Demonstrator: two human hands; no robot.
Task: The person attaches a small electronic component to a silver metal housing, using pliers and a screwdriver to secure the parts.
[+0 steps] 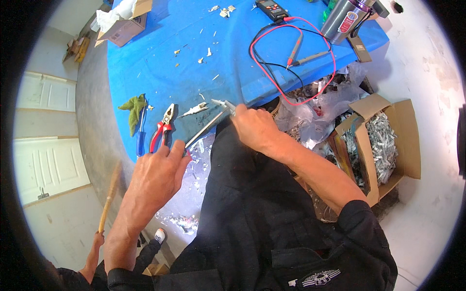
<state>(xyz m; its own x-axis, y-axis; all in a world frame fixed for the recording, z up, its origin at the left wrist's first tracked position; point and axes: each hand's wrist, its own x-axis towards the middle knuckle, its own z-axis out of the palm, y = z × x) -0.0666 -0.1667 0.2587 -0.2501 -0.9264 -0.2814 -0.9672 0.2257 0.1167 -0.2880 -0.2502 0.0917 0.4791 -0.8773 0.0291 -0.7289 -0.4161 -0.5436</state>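
My left hand (162,169) is closed around a screwdriver (206,128), whose handle is mostly hidden by my fingers. Its long metal shaft points up and right to a small pale grey piece (224,104) at the table's near edge. My right hand (255,127) pinches that piece; its exact kind is unclear. Just left of it lies another small whitish part (195,109) with a thin pointed end. Red-and-black pliers (164,127) lie beyond my left hand, beside a blue-handled screwdriver (141,133) and a green cloth (132,111).
A blue-covered table (160,63) carries white scraps, a multimeter (272,9) with red and black leads, and a steel flask (345,22). An open carton (127,29) stands far left. At right, a cardboard box (407,140) holds white strips. Lower left, another person's hand grips a wooden handle (108,203).
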